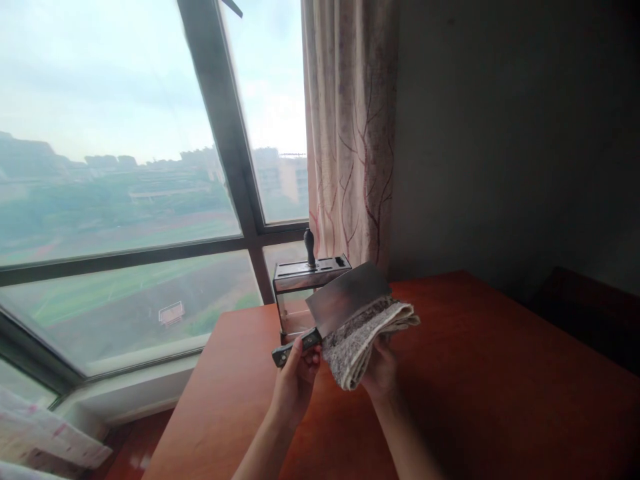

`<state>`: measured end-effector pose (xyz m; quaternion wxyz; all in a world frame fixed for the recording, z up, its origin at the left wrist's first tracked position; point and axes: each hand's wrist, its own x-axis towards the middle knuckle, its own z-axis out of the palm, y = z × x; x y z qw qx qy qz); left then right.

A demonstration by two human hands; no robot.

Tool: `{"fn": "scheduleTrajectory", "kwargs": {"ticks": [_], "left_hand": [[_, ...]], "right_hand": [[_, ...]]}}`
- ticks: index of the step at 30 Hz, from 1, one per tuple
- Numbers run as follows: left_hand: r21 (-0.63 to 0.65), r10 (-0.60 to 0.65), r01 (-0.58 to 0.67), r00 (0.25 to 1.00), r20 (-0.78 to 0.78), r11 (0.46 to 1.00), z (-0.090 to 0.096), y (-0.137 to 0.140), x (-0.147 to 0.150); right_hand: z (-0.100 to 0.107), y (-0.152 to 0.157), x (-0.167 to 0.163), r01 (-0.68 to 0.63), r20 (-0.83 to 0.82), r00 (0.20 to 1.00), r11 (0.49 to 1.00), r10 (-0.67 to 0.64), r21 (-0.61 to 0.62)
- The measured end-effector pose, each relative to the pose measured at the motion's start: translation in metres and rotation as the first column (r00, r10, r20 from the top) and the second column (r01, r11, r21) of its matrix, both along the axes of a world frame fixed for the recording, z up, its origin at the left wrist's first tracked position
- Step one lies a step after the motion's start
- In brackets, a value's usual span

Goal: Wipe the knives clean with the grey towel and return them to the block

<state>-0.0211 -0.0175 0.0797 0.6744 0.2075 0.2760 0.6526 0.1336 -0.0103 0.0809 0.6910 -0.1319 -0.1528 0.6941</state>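
The fingers point(305, 357) of the left hand point(295, 377) are wrapped around the dark handle of a cleaver point(345, 299), which is held above the desk point(475, 373) with its broad blade tilted up to the right. The fingers of the right hand point(381, 370) are closed on a folded grey cloth point(360, 333) — it is pressed against the lower side of the blade. Just behind, a metal knife block point(305, 287) with one black handle standing in it is seen at the desk's far edge, before the window point(125, 167) and the curtain point(350, 127).

A reddish wooden table point(490, 387) bears a metal knife block point(305, 290) (by the window edge).
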Motion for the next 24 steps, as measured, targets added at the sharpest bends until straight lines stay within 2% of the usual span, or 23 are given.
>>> {"fn": "scheduleTrajectory", "kwargs": {"ticks": [3, 5, 9, 12, 18, 24], "left_hand": [[0.031, -0.004, 0.006, 0.998, -0.058, 0.999, 0.0, -0.002, 0.0], [0.067, 0.004, 0.004, 0.994, -0.11, 0.998, 0.0, -0.005, 0.0], [0.12, -0.034, 0.07, 0.961, -0.275, 0.99, 0.001, -0.011, 0.001], [0.148, -0.064, 0.125, 0.931, -0.359, 0.981, 0.003, -0.012, 0.003], [0.12, 0.005, 0.036, 0.945, -0.326, 0.992, 0.005, -0.008, -0.003], [0.123, 0.008, 0.038, 0.935, -0.355, 0.992, 0.006, -0.006, -0.006]], "right_hand": [[0.002, -0.004, -0.009, -0.16, 0.026, 0.987, 0.985, 0.159, 0.063], [0.0, -0.003, -0.011, -0.17, 0.053, 0.984, 0.984, 0.167, 0.051], [-0.009, 0.006, -0.009, -0.101, 0.049, 0.994, 0.994, 0.103, -0.043], [-0.014, 0.016, -0.004, 0.008, 0.04, 0.999, 0.996, -0.005, -0.085], [-0.007, 0.025, 0.02, 0.136, -0.071, 0.987, 0.985, -0.144, -0.107], [0.0, 0.021, 0.03, 0.113, -0.173, 0.976, 0.988, -0.13, -0.102]]}}
